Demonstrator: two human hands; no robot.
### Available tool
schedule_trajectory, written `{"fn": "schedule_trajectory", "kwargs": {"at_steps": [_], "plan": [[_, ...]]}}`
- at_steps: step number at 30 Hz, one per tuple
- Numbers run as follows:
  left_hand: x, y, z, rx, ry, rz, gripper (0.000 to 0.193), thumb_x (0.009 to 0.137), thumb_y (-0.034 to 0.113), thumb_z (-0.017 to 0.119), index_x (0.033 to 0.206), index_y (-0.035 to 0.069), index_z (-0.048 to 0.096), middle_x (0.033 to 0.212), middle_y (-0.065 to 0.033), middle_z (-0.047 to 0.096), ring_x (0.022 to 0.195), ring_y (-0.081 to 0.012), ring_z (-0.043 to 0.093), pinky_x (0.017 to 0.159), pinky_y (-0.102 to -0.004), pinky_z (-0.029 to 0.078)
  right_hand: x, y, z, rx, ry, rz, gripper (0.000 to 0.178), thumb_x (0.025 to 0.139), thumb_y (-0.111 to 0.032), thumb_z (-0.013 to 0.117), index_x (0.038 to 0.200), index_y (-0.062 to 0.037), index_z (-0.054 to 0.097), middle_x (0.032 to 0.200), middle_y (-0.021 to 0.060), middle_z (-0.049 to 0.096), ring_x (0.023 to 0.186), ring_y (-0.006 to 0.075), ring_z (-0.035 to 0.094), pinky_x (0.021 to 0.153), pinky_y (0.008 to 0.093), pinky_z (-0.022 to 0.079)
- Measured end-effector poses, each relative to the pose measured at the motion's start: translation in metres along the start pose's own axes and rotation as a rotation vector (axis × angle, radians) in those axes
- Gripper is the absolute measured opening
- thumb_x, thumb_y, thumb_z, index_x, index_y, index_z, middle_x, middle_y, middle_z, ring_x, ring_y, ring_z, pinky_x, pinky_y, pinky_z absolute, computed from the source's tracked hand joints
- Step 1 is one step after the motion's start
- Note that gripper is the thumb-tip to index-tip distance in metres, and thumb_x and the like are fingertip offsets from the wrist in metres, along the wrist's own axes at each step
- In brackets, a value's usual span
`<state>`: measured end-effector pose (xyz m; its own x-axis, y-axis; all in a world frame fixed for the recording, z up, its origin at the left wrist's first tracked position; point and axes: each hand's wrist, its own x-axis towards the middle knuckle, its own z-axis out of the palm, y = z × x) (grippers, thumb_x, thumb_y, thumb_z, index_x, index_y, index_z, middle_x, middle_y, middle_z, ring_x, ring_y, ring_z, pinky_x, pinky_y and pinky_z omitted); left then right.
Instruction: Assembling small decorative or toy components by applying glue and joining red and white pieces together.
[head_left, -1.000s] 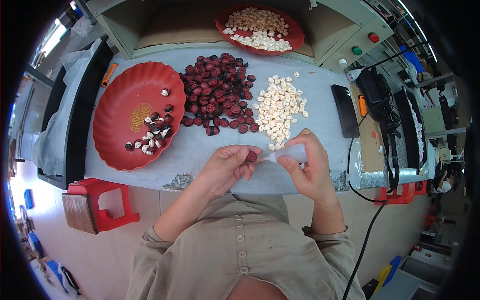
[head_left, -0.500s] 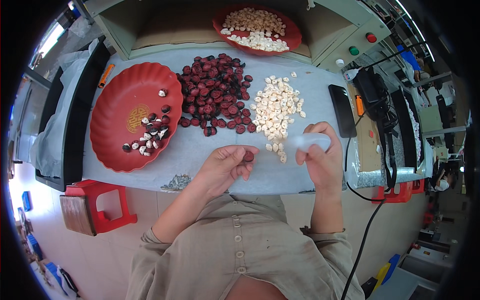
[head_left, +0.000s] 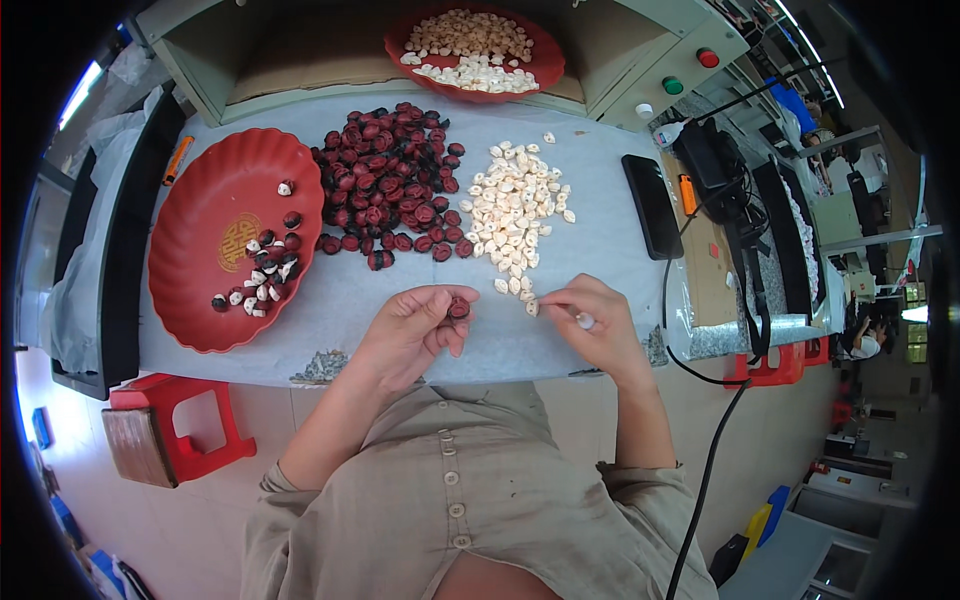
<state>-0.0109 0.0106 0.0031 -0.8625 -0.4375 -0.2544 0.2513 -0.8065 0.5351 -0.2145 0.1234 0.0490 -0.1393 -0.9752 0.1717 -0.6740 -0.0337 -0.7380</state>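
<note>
My left hand (head_left: 405,335) is closed, pinching a dark red, rosette-shaped piece (head_left: 459,309) between thumb and fingers. My right hand (head_left: 600,325) is curled around a small white bottle (head_left: 585,321), of which only the tip shows between the fingers. Its thumb and forefinger meet at a cream, shell-like piece (head_left: 532,309) at the near end of a pile of such cream pieces (head_left: 515,195); whether they grip it I cannot tell. Left of that lies a heap of dark red and black rosettes (head_left: 390,175). A red scalloped plate (head_left: 215,185) holds several dark pieces joined with white ones.
Inside the grey-green cabinet (head_left: 620,75) at the back, another red plate (head_left: 550,60) carries cream pieces. A black phone (head_left: 652,207) lies right, beside an orange-handled tool (head_left: 688,194) and black cables (head_left: 715,160). A black tray (head_left: 110,230) borders the left. Red stools (head_left: 200,430) stand below.
My right hand has turned downward and moved left to the near cream pieces, the bottle now mostly hidden in it. The left hand still holds the rosette. The whole view has shifted slightly.
</note>
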Motion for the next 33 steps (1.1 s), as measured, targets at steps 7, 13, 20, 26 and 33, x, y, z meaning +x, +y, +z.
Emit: {"fn": "schedule_trajectory", "kwargs": {"at_steps": [7, 13, 20, 26, 33], "plan": [[-0.002, 0.000, 0.001, 0.008, -0.008, 0.008, 0.031, 0.086, 0.023, 0.046, 0.099, -0.004, 0.053, 0.080, -0.0078, 0.056, 0.066, -0.0111, 0.053, 0.054, -0.0223, 0.046, 0.012, 0.001, -0.007, -0.343, -0.207, -0.061, 0.013, 0.064, -0.007, 0.061, 0.076, -0.0118, 0.062, 0.071, 0.0008, 0.056, 0.059, 0.0193, 0.056, 0.050, 0.0287, 0.042], [-0.001, 0.001, 0.000, 0.000, -0.005, -0.007, 0.031, 0.085, 0.023, 0.046, 0.099, -0.004, 0.053, 0.080, -0.0078, 0.056, 0.066, -0.0109, 0.053, 0.055, -0.0221, 0.046, 0.005, 0.005, -0.002, -0.362, -0.129, -0.093, 0.009, 0.066, -0.008, 0.063, 0.072, -0.0053, 0.058, 0.069, 0.0046, 0.057, 0.056, 0.0205, 0.056, 0.050, 0.0279, 0.043], [-0.001, 0.002, 0.000, 0.003, 0.006, -0.010, 0.030, 0.085, 0.023, 0.046, 0.099, -0.004, 0.053, 0.080, -0.0080, 0.055, 0.066, -0.0111, 0.053, 0.055, -0.0222, 0.046, 0.005, -0.001, 0.003, -0.442, -0.125, -0.171, 0.015, 0.064, -0.008, 0.065, 0.076, -0.0057, 0.057, 0.069, 0.0055, 0.058, 0.057, 0.0215, 0.056, 0.050, 0.0278, 0.043], [0.001, 0.002, 0.003, -0.016, 0.029, -0.003, 0.030, 0.085, 0.022, 0.048, 0.098, -0.004, 0.053, 0.080, -0.0074, 0.055, 0.065, -0.0106, 0.053, 0.055, -0.0222, 0.046, 0.007, 0.002, 0.018, 0.066, 0.018, 0.027, 0.013, 0.068, -0.002, 0.060, 0.081, -0.0024, 0.058, 0.068, 0.0042, 0.058, 0.051, 0.0105, 0.053, 0.049, 0.0234, 0.042], [0.003, 0.004, 0.009, -0.014, 0.044, -0.031, 0.027, 0.086, 0.020, 0.047, 0.095, -0.004, 0.055, 0.078, -0.0072, 0.056, 0.064, -0.0104, 0.053, 0.053, -0.0224, 0.046, 0.021, -0.021, 0.054, 0.556, 0.098, 0.257, 0.013, 0.070, 0.000, 0.061, 0.083, 0.0010, 0.060, 0.069, 0.0032, 0.058, 0.061, 0.0076, 0.052, 0.053, 0.0192, 0.041]]}}
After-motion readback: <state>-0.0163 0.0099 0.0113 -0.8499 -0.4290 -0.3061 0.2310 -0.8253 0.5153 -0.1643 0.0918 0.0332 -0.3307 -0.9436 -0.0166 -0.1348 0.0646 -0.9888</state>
